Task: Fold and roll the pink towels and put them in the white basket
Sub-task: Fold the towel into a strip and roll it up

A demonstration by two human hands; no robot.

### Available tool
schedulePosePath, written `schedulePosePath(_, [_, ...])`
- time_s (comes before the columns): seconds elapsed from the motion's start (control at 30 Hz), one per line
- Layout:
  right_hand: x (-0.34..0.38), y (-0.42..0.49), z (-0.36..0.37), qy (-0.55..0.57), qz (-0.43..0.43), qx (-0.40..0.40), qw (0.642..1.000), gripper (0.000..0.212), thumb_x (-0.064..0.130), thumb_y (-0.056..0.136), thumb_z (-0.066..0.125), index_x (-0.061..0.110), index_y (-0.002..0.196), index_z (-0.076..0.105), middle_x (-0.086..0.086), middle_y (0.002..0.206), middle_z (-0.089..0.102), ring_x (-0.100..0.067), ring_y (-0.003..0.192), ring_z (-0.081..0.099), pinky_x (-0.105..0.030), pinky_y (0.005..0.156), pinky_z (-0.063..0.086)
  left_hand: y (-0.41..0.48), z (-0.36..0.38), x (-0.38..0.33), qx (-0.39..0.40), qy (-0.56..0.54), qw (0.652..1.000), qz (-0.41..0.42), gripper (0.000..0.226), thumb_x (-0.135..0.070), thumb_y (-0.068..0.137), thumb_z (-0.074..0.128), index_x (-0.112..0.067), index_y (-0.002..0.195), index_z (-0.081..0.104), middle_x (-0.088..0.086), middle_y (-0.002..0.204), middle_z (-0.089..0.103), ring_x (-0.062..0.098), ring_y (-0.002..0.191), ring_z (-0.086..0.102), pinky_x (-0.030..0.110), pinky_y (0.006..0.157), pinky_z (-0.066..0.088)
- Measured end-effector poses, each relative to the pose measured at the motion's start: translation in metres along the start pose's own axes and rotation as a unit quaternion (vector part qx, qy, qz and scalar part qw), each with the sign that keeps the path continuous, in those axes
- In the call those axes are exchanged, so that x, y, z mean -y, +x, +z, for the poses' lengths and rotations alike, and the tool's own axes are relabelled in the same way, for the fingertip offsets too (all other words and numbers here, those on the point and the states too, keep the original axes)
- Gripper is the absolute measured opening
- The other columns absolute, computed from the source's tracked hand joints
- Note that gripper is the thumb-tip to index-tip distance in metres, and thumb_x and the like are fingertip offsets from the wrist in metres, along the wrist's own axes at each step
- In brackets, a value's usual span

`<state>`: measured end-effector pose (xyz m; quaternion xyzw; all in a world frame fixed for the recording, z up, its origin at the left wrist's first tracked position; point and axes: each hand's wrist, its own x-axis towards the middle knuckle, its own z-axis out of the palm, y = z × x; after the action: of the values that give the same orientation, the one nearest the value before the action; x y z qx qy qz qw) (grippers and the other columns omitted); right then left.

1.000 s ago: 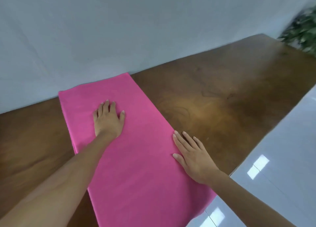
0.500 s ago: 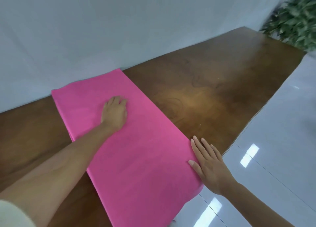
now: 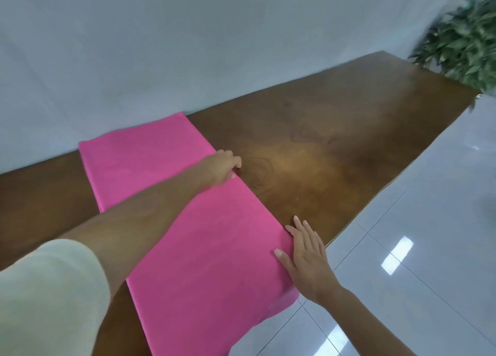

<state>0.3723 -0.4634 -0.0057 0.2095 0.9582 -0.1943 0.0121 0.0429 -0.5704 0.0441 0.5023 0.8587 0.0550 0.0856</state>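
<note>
Pink towel: smooth, matte cloth, folded to a long narrow rectangle with straight edges and square far corners. It lies flat on the dark brown glossy wooden table.

Orientation: the long axis runs diagonally, from the far-left end by the plain white wall to the near-right end. The near end overhangs the table edge above the shiny pale grey tiled floor.

Left hand: reaches across the towel to its right long edge, about midway along. Fingers are bent, tips down at the edge where cloth meets wood, thumb on the cloth. Cannot tell whether they pinch the edge. A cream fabric sleeve covers the upper arm.

Right hand: lies flat at the same long edge, nearer the overhanging end. Fingers are straight and close together, pointing away from the person. Thumb is spread and rests on the pink cloth. It holds nothing.

Background: green leafy plant, blurred, beyond the table's far-right end.
</note>
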Motion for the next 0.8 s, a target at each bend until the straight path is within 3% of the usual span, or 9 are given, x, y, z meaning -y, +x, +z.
schedulePosePath(0.1, [-0.001,-0.003,-0.006,0.041,0.02,0.004,0.999,0.078,0.084,0.084,0.023,0.031,0.139,0.037,0.006,0.168,0.008,-0.014,0.155,-0.002,-0.036,0.125,0.004,0.004,-0.005,0.001,0.021,0.009,1.0,-0.01,0.004,-0.017,0.098,0.061,-0.018,0.095,0.058,0.003,0.108,0.05,0.022,0.099,0.048,0.034,0.073,0.038])
schedulePosePath(0.17, [-0.002,-0.007,-0.012,0.046,0.042,0.013,0.998,0.074,0.086,0.077,0.026,0.032,0.125,0.042,0.004,0.168,0.011,-0.018,0.155,0.001,-0.038,0.125,0.01,0.004,-0.007,0.003,0.041,0.004,0.999,-0.011,0.016,-0.014,0.098,0.059,-0.022,0.086,0.052,0.002,0.107,0.048,0.021,0.093,0.047,0.033,0.071,0.036])
schedulePosePath(0.27, [-0.004,-0.013,-0.019,0.037,0.063,0.023,0.997,0.074,0.086,0.073,0.025,0.03,0.115,0.048,0.003,0.168,0.012,-0.022,0.155,0.001,-0.043,0.125,0.015,-0.001,-0.011,0.005,0.058,-0.002,0.998,-0.019,0.015,-0.02,0.101,0.058,-0.022,0.089,0.05,0.0,0.107,0.047,0.021,0.089,0.053,0.034,0.074,0.04])
schedulePosePath(0.37, [-0.011,-0.02,-0.024,0.0,0.06,0.007,0.998,0.073,0.083,0.08,0.025,0.027,0.112,0.058,0.004,0.167,0.018,-0.023,0.154,0.006,-0.045,0.123,0.018,-0.007,-0.014,0.011,0.062,0.008,0.997,-0.036,0.013,-0.028,0.103,0.054,-0.022,0.093,0.048,0.0,0.105,0.047,0.019,0.085,0.052,0.036,0.077,0.042])
schedulePosePath(0.47, [-0.016,-0.031,-0.023,-0.019,0.058,-0.046,0.997,0.084,0.086,0.081,0.009,0.027,0.105,0.065,0.003,0.163,0.03,-0.023,0.153,0.012,-0.048,0.121,0.019,-0.014,-0.015,0.013,0.06,0.01,0.997,-0.052,0.016,-0.029,0.105,0.05,-0.022,0.092,0.044,0.004,0.101,0.048,0.022,0.084,0.049,0.036,0.075,0.039])
schedulePosePath(0.53, [-0.02,-0.039,-0.02,-0.031,0.067,-0.074,0.995,0.088,0.083,0.081,0.004,0.028,0.102,0.069,0.002,0.161,0.036,-0.024,0.152,0.017,-0.05,0.121,0.021,-0.02,-0.014,0.014,0.061,-0.006,0.996,-0.067,0.019,-0.031,0.104,0.051,-0.026,0.088,0.041,0.008,0.103,0.05,0.027,0.091,0.052,0.037,0.077,0.04])
schedulePosePath(0.6, [-0.025,-0.047,-0.015,-0.041,0.072,-0.083,0.993,0.086,0.081,0.082,0.006,0.029,0.099,0.072,0.002,0.16,0.038,-0.025,0.151,0.02,-0.051,0.12,0.021,-0.027,-0.015,0.018,0.057,-0.013,0.995,-0.083,0.026,-0.034,0.102,0.055,-0.031,0.083,0.037,0.011,0.109,0.053,0.034,0.111,0.051,0.043,0.09,0.044])
schedulePosePath(0.7, [-0.038,-0.059,-0.007,-0.035,0.059,-0.091,0.993,0.077,0.078,0.086,0.014,0.027,0.093,0.071,0.0,0.158,0.039,-0.025,0.15,0.021,-0.053,0.118,0.024,-0.037,-0.018,0.023,0.031,0.002,0.995,-0.1,0.027,-0.038,0.099,0.061,-0.029,0.084,0.04,0.018,0.124,0.055,0.037,0.143,0.029,0.05,0.113,0.032])
schedulePosePath(0.8, [-0.048,-0.07,-0.001,-0.029,0.034,-0.122,0.992,0.062,0.069,0.096,0.033,0.021,0.088,0.072,-0.003,0.145,0.052,-0.026,0.142,0.033,-0.053,0.111,0.033,-0.049,-0.022,0.025,0.004,0.005,0.994,-0.109,0.024,-0.036,0.097,0.064,-0.021,0.093,0.045,0.019,0.132,0.055,0.04,0.151,0.018,0.046,0.117,0.027])
